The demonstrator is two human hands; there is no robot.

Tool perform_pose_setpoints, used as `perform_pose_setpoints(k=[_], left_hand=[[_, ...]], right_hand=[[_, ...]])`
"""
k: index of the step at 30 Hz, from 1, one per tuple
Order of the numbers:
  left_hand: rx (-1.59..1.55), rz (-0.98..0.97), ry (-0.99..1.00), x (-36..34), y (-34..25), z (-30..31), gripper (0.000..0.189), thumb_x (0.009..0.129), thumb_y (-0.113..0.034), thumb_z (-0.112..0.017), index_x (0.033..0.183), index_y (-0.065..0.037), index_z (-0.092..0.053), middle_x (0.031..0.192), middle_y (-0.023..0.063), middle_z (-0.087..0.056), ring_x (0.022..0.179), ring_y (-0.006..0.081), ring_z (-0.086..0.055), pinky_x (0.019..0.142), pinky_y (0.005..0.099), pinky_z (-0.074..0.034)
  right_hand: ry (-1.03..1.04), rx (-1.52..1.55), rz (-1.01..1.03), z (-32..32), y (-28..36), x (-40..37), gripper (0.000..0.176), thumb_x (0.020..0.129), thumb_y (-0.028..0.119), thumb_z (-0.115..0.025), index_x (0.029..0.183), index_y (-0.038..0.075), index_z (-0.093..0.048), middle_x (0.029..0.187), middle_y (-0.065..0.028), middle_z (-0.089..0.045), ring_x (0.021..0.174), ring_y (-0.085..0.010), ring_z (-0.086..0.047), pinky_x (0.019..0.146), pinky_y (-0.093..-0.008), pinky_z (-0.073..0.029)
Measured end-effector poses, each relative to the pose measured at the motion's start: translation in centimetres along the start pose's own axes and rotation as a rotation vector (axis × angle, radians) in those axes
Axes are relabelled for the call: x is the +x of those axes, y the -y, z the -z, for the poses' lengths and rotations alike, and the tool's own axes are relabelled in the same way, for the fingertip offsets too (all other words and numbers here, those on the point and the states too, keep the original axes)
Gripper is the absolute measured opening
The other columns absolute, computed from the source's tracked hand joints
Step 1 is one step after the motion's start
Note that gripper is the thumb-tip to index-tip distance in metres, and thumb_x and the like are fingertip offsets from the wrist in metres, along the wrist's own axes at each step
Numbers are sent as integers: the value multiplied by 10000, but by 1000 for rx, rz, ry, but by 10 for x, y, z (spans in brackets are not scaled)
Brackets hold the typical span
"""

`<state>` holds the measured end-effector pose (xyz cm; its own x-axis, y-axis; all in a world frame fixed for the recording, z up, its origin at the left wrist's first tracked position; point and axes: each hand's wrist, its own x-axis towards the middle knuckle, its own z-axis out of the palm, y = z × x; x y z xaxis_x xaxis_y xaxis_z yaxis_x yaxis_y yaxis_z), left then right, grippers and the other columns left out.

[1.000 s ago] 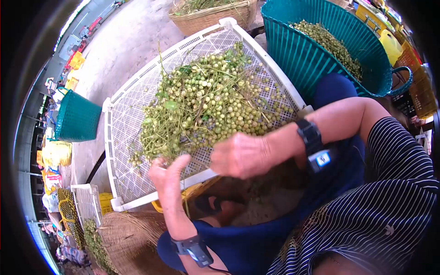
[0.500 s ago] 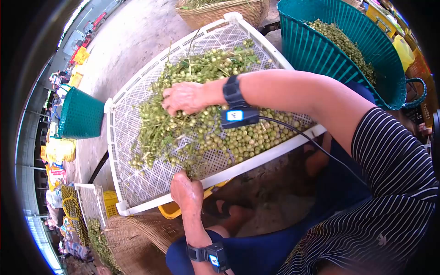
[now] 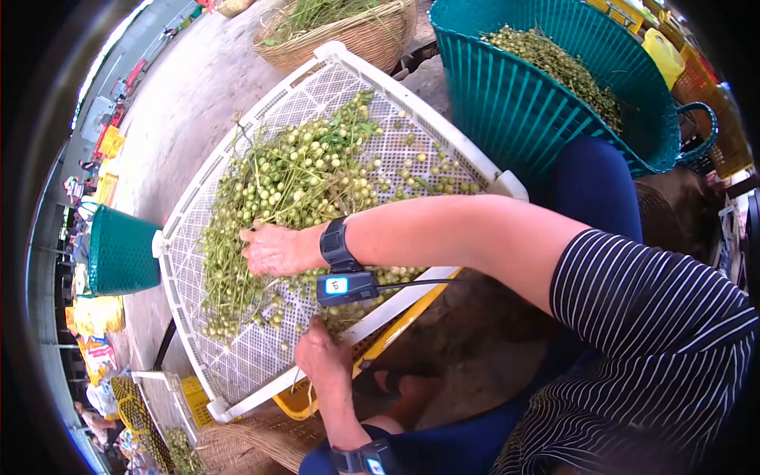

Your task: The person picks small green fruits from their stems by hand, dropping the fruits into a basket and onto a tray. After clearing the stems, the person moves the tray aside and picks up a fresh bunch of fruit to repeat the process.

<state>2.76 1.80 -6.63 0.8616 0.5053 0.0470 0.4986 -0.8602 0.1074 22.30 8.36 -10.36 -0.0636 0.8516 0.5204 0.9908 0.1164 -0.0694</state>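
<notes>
A white mesh tray (image 3: 186,261) lies in front of me, bearing a pile of small round green fruit on thin stems (image 3: 289,178). My right hand (image 3: 277,249) is on the near part of the pile, palm down, with its fingers curled into the stems. Beside the tray's near rim, my left hand (image 3: 323,352) is closed, thumb up; bits of stem lie near its thumb, and what its fingers hold is hidden. My right forearm covers part of the near side of the tray. Loose fruit (image 3: 423,166) lies scattered toward the right corner.
A large teal basket (image 3: 507,103) with fruit inside stands at the right. Behind the tray is a wicker basket (image 3: 348,43) of greenery. Another teal basket (image 3: 123,252) stands left. A yellow crate (image 3: 396,328) shows under the tray's near rim. People and goods line the far left.
The view has shifted, so the tray appears further left and lower. My right hand has moved across the pile toward the near rim, closer to my left hand, which stays by the rim.
</notes>
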Motion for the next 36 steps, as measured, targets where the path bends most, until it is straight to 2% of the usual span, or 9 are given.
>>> perform_pose_setpoints(k=[5,8,10,14,16,17,20,26,36], left_hand=[[36,-80,43,2,7,2,149,581,40,-539,730,28,-537,596,239,-555,610,417,-567,590,481,-447],[10,-192,-10,-3,19,5,133,596,33,-518,728,32,-540,618,235,-561,639,413,-566,616,485,-442],[-23,-147,55,-8,21,14,100,605,20,-495,692,37,-540,638,239,-560,671,418,-563,640,490,-433],[-44,-142,225,-24,41,25,136,586,-10,-487,673,59,-565,656,268,-546,687,451,-542,662,499,-422],[-378,-286,3,-34,50,40,168,635,11,-517,769,50,-610,610,202,-573,558,353,-559,549,444,-428],[-841,311,313,-38,48,51,117,732,17,-559,824,27,-630,612,101,-595,485,183,-539,453,328,-410],[-1128,461,316,-37,38,88,57,806,-16,-586,840,13,-621,702,70,-605,491,67,-490,413,213,-370],[-1572,414,-102,-42,16,110,178,810,-129,-643,895,22,-604,647,74,-575,459,71,-416,392,167,-242],[-1569,322,-45,-32,-7,122,134,800,-106,-641,866,8,-615,640,50,-564,458,66,-438,378,169,-241]], right_hand=[[245,-62,172,76,12,-32,162,689,140,-581,847,172,-591,850,21,-543,920,-226,-492,686,-400,-477],[57,149,160,125,-3,-54,269,667,64,-561,895,195,-619,848,45,-578,907,-187,-541,596,-315,-541],[119,149,-120,174,-11,-58,329,705,-5,-510,928,202,-635,903,-1,-637,789,-184,-622,627,-307,-542],[-209,402,-251,208,-42,-67,214,763,33,-549,913,107,-683,895,-33,-684,752,-148,-639,621,-242,-516],[-256,642,-486,219,-41,-70,139,763,61,-572,848,39,-679,783,-51,-679,689,-106,-626,604,-234,-505],[-251,644,-492,223,-36,-72,139,763,61,-572,848,39,-679,783,-51,-679,689,-106,-626,604,-234,-505],[-121,830,-631,220,-13,-78,113,762,60,-571,764,-13,-658,680,-53,-649,624,-77,-595,558,-246,-488],[-47,674,-184,204,48,-66,106,779,36,-542,745,-36,-612,619,-59,-601,557,-105,-539,535,-278,-444],[-350,635,-377,238,101,-84,88,738,60,-623,764,-22,-609,688,-100,-610,630,-160,-600,571,-282,-465]])
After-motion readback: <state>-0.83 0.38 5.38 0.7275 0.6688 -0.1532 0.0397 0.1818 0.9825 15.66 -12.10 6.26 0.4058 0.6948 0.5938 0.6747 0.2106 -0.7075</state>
